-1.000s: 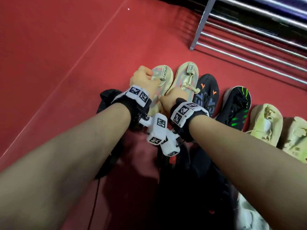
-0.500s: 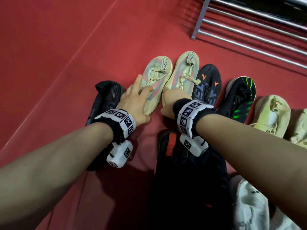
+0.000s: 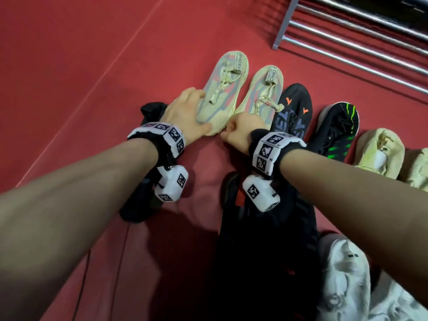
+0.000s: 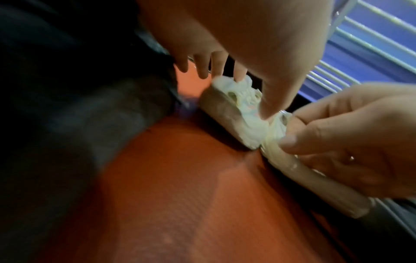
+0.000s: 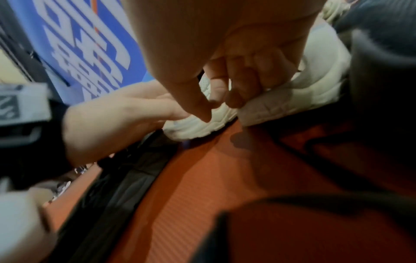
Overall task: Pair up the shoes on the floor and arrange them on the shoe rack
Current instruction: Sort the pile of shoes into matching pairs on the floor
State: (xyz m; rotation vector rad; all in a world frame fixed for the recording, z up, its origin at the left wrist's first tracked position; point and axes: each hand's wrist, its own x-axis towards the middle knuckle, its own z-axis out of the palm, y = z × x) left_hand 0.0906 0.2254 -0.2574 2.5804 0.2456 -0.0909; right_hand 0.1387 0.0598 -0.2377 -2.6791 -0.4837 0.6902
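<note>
Compared with half a second ago, the left beige shoe [image 3: 223, 93] is seen pushed further from the person, its toe now ahead of the right beige shoe [image 3: 262, 93]; the pair lies side by side on the red floor [image 3: 81, 66], toes toward the shoe rack [image 3: 361, 35]. The left hand [image 3: 185, 115] is laid along the outer side of the left shoe, fingers [image 4: 221, 65] spread and fairly straight, thumb against the heel end. The right hand [image 3: 240, 133] is curled around the heel of the right shoe, the sole pinched between thumb and fingers [image 5: 238, 85], which only the wrist views reveal. A ring on the right hand is shown by the left wrist view alone. Knitted mesh uppers with rope-like laces are shown from above, thick ridged pale soles from the wrists. To the right are lined a black shoe with orange marks [image 3: 293, 110], a black shoe with green stripes [image 3: 335, 128] and a pale yellow shoe [image 3: 379, 151]. The rack is made of round metal bars
</note>
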